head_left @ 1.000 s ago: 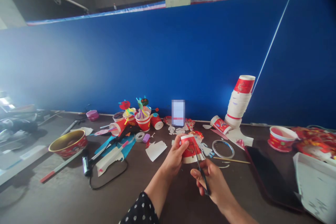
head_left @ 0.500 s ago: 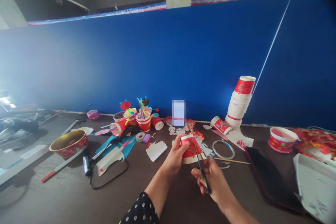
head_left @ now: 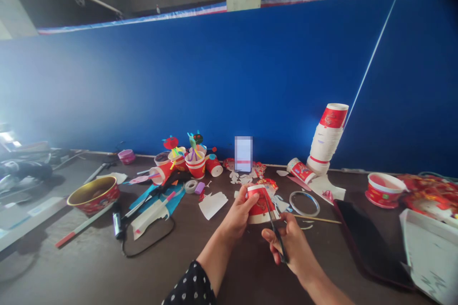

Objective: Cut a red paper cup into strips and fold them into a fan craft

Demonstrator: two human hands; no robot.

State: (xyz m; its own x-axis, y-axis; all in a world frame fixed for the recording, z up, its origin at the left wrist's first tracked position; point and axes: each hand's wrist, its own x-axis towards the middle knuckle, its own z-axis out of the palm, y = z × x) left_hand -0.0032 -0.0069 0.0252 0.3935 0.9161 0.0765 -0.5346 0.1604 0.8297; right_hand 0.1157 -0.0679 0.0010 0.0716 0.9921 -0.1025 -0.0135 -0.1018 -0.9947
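My left hand (head_left: 238, 212) grips a red and white piece of paper cup (head_left: 256, 207) by its left side, thumb on the printed face. Closed round the handles of black scissors (head_left: 277, 236) is my right hand (head_left: 291, 245). The scissor blades point up and away from me and lie against the right part of the cup piece. Whether the blades are parted is hard to tell. Just beyond the cup piece are white and red paper scraps (head_left: 281, 202).
A phone (head_left: 244, 154) stands upright at the back. Decorated paper cups (head_left: 195, 166) are to its left, a tall cup stack (head_left: 324, 145) to its right. A tape roll (head_left: 304, 204), wooden stick (head_left: 322, 220) and dark tray (head_left: 368, 238) lie on the right; a gold-rimmed bowl (head_left: 95, 195) is left.
Both hands stay in nearly the same place. The scissors and the cup piece have shifted only very slightly.
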